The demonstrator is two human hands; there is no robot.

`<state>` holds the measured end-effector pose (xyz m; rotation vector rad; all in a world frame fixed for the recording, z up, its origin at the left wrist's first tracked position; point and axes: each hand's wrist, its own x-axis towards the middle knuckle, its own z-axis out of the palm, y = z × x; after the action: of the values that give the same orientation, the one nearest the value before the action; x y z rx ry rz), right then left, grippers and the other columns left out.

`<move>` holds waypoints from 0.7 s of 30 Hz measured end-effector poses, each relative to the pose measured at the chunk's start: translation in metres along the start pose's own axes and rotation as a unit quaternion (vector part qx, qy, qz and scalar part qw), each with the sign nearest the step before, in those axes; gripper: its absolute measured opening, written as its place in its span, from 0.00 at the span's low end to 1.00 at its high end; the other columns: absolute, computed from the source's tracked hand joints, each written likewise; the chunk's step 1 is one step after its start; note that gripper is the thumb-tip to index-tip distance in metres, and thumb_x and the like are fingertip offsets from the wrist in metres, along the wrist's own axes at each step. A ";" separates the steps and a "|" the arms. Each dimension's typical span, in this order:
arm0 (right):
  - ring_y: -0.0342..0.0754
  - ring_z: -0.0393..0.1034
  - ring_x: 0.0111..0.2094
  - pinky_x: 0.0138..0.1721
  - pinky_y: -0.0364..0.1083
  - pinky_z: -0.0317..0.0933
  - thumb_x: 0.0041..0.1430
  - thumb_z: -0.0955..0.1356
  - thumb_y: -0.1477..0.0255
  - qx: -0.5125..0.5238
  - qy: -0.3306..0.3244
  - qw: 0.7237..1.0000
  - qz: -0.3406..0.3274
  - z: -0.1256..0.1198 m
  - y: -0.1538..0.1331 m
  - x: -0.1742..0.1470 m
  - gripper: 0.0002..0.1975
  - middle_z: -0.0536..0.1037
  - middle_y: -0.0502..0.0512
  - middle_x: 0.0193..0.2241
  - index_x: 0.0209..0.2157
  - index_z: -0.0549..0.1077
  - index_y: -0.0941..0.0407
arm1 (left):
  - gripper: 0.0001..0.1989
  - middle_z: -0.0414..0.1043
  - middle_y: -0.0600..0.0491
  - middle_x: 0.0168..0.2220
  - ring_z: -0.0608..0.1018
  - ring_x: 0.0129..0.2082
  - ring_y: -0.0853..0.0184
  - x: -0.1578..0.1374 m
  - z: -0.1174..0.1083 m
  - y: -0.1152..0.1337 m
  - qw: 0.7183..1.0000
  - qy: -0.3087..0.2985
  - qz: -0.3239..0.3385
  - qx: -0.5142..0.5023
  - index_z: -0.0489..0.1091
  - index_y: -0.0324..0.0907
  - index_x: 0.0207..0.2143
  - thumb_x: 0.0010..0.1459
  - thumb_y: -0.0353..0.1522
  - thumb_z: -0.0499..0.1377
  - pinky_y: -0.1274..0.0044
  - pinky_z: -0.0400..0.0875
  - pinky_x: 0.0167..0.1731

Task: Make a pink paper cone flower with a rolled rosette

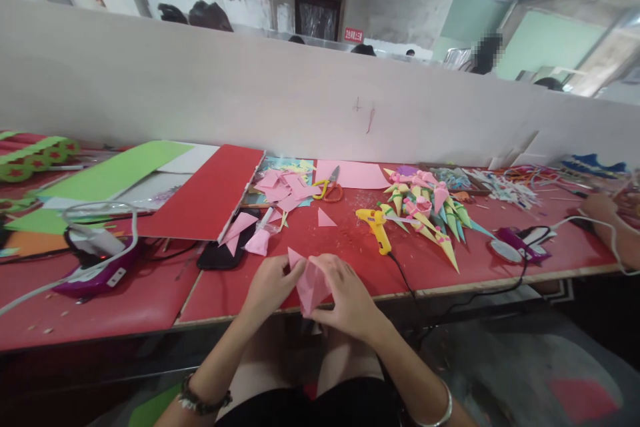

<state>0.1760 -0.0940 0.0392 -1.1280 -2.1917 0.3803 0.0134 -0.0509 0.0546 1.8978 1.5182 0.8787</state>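
A piece of pink paper (pixel 311 288), with a crease and a pointed upper corner, is held between both hands at the table's front edge. My left hand (pixel 273 283) pinches its left side with thumb and fingers. On the right side, my right hand (pixel 347 293) grips it, the thumb at the lower tip and the fingers along the top. Just beyond lies a small pink paper triangle (pixel 327 217). Farther back is a heap of pink paper pieces (pixel 286 187), beside scissors (pixel 330 188) with yellow and orange handles. A folded pink paper shape (pixel 257 242) rests left of the heap.
A yellow glue gun (pixel 376 228) lies right of my hands, its cord running over the table edge. Behind it are several paper cones with pink tops (pixel 425 203). Purple power strips (pixel 103 273) stand at both sides. A red board (pixel 210 193) covers part of a phone (pixel 227 247). Another person's arm (pixel 603 223) shows at right.
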 end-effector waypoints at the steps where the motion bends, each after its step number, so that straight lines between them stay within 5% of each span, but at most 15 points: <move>1: 0.56 0.56 0.53 0.53 0.56 0.54 0.46 0.70 0.62 0.006 -0.001 1.000 0.006 -0.001 0.000 0.001 0.36 0.64 0.63 0.51 0.55 0.56 0.57 | 0.18 0.51 0.60 0.12 0.57 0.14 0.74 0.001 0.001 0.000 1.000 -0.006 0.001 -0.006 0.53 0.42 0.11 0.48 0.40 0.50 0.80 0.47 0.15; 8: 0.50 0.64 0.45 0.47 0.50 0.59 0.56 0.62 0.72 0.040 0.017 0.998 0.033 -0.002 -0.001 0.003 0.15 0.69 0.59 0.42 0.46 0.64 0.58 | 0.14 0.69 0.57 0.25 0.70 0.26 0.68 -0.009 0.004 0.003 0.995 -0.071 0.022 -0.066 0.66 0.41 0.29 0.53 0.41 0.49 0.79 0.65 0.27; 14: 0.47 0.67 0.37 0.38 0.44 0.60 0.56 0.60 0.76 0.107 0.078 0.986 0.103 0.003 0.001 0.005 0.09 0.72 0.55 0.34 0.38 0.67 0.56 | 0.19 0.70 0.50 0.45 0.72 0.43 0.62 -0.018 0.004 0.002 0.977 -0.155 0.046 -0.139 0.64 0.40 0.46 0.52 0.39 0.55 0.71 0.66 0.44; 21: 0.43 0.62 0.26 0.27 0.40 0.57 0.53 0.62 0.70 0.296 0.162 0.910 0.241 0.003 0.011 0.008 0.05 0.67 0.49 0.24 0.29 0.65 0.58 | 0.14 0.74 0.51 0.36 0.74 0.37 0.60 -0.020 -0.010 -0.005 0.974 -0.169 -0.012 -0.149 0.68 0.40 0.40 0.52 0.37 0.54 0.72 0.69 0.36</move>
<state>0.1773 -0.0810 0.0344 -1.2491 -1.3452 0.9253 -0.0003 -0.0689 0.0544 1.7023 1.1353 0.6858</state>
